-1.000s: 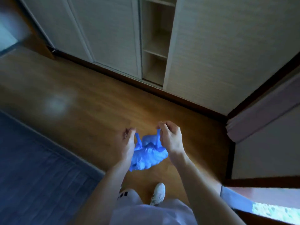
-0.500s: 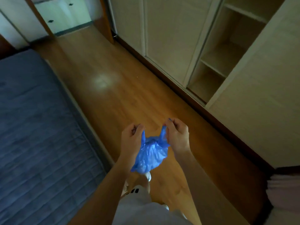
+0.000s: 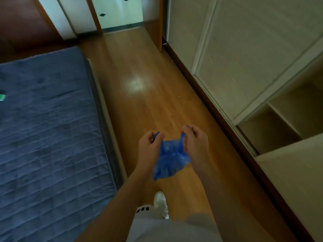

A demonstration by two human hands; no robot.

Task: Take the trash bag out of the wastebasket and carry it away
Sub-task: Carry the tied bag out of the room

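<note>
The blue trash bag (image 3: 170, 160) hangs in the air in front of the person's waist, slung between the two hands and clear of the wooden floor (image 3: 150, 105) — no wastebasket is in view, so the lifting-out step looks done and what remains is the carrying. The left hand (image 3: 150, 149) has its fingers curled shut on one twisted handle strip of the bag, and the right hand (image 3: 196, 142) pinches the other strip, a bit of blue poking out above its knuckles. The bag's bulk lies below and between both sets of fingers, sagging toward the person, with the two strips running up and outward from it like a shallow V. Neither hand is nearer; they sit level and close together, each touching only its own strip. The bag looks small, light and crumpled, so the hold seems secure. Ahead, the floor runs as a corridor between the blue mattress (image 3: 49, 119) on the left and the wardrobe (image 3: 236, 58) on the right — toward the doorway (image 3: 120, 13) at the far end, which I judge to be the way out.
</note>
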